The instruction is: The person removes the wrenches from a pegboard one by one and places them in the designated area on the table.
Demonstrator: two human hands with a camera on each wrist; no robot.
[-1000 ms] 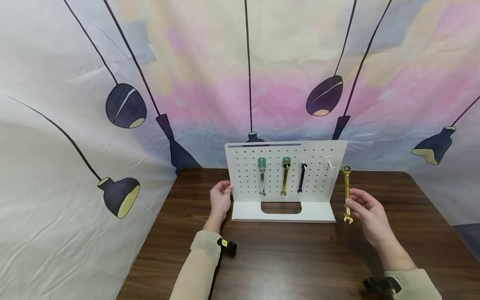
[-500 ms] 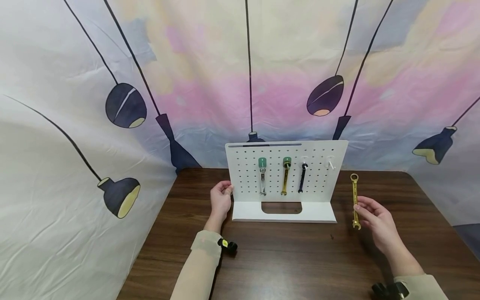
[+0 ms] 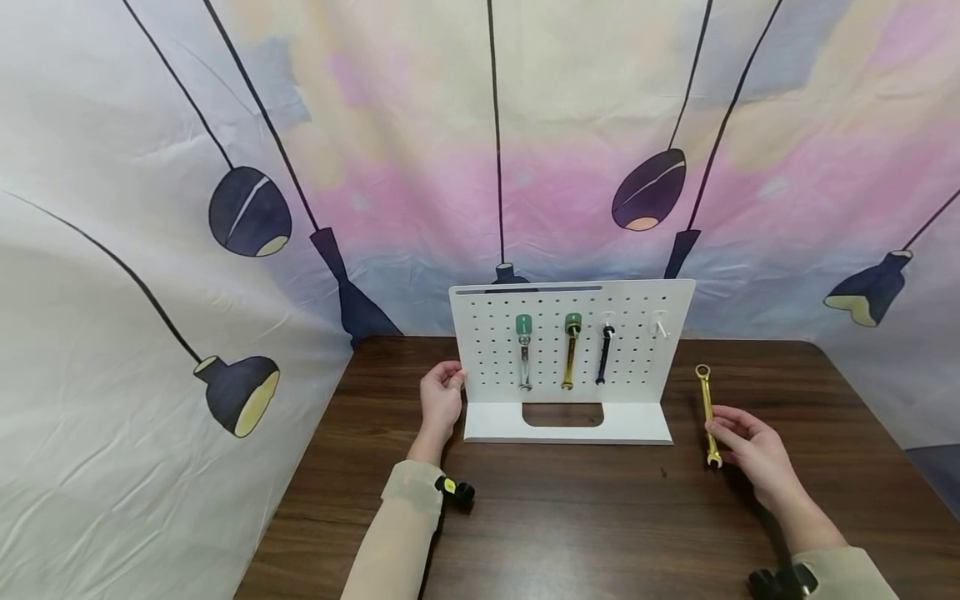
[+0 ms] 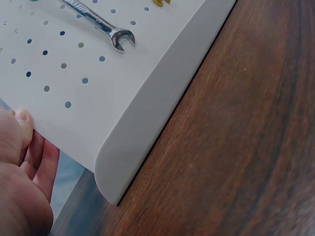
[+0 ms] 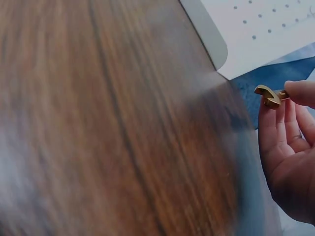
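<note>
My right hand (image 3: 757, 458) pinches a gold combination wrench (image 3: 707, 404) between thumb and fingers, to the right of a white pegboard stand (image 3: 491, 422). The wrench's ring end points up and away; its open jaw end (image 5: 268, 96) faces the right wrist camera. At the board's left edge, my left hand (image 3: 441, 398) holds on, thumb (image 4: 23, 123) at the front and fingers behind. On the board hang a silver wrench (image 3: 525, 364), another gold wrench (image 3: 570, 360) and a black wrench (image 3: 603, 358). A white hook (image 3: 661, 327) at the right bears nothing.
The stand rests on a dark brown wooden table (image 3: 570, 517), near its back edge. Behind it hangs a cloth backdrop (image 3: 420, 150) printed with lamps. Green pieces (image 3: 523, 324) sit at the tops of two of the hung wrenches.
My right hand has moved the gold wrench away from the board, rightward and then lower, toward the table. The wrench now leans back more. My left hand and the board stay in place.
</note>
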